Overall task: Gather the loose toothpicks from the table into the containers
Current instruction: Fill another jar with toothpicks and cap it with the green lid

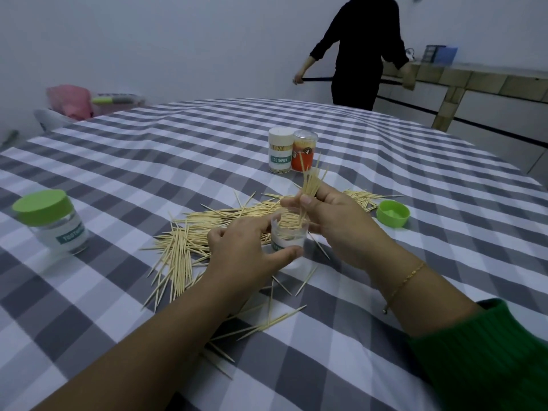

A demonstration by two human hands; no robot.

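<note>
Beneath both my hands lies a table (370, 149) under grey-and-white checked cloth. Beyond my right hand, past the table's far edge, a person in black (360, 51) stands facing away. Loose toothpicks (189, 241) spread across the cloth to the left of and behind my left hand, with strays nearer me between my forearms. My right hand (335, 223) pinches a bundle of toothpicks (310, 188), tips down inside the clear open container (289, 235), which my left hand (243, 247) grips, thumb curled round its near wall. Well left of my left hand stands a green-lidded jar (50, 221). Beyond my right hand stand a white-capped container (279, 151) and an orange container (304, 151), touching. Just right of my right hand lies a green lid (393, 213), upturned.
</note>
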